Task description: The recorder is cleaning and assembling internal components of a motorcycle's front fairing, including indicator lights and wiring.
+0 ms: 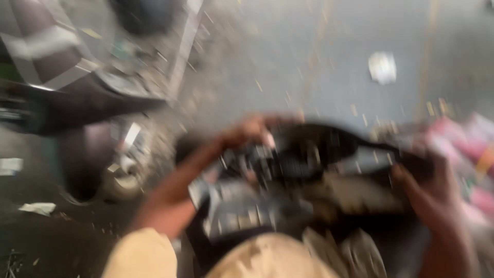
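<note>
— Left hand (pixel 252 131)?
— Up at the far edge of a dark, bulky object (pixel 309 154), fingers curled over its top rim. Closed around that rim, by the look of it, though badly smeared by motion blur.

— And the right hand (pixel 429 193)?
— Down at the right end of the same dark object, wrapped around a black part there. Looks clenched on it; finger detail too blurred to say more.

— Where exactly is the dark object?
— Low in the middle of the view, between both hands and just above the knees in pale, stained trousers (pixel 272 257). Black curved top, greyish and lighter parts (pixel 242 206) underneath. Impossible to tell what kind of thing it is.

— Resting on anything?
— Cannot tell. Held over or against the lap, above a grey concrete floor (pixel 319 56).

— What else around?
— Floor littered with small pale scraps and specks. A white crumpled scrap (pixel 382 67) well apart, up right. Pink and red bundles (pixel 473 149) just beside the right hand, at the right edge. On the left, a large dark shape with grey trim (pixel 82 103), probably part of a vehicle, near the left forearm. A pale scrap (pixel 37 207) lying on the dark ground at lower left.

— Anyone else in view?
— Only the two bare arms.
</note>
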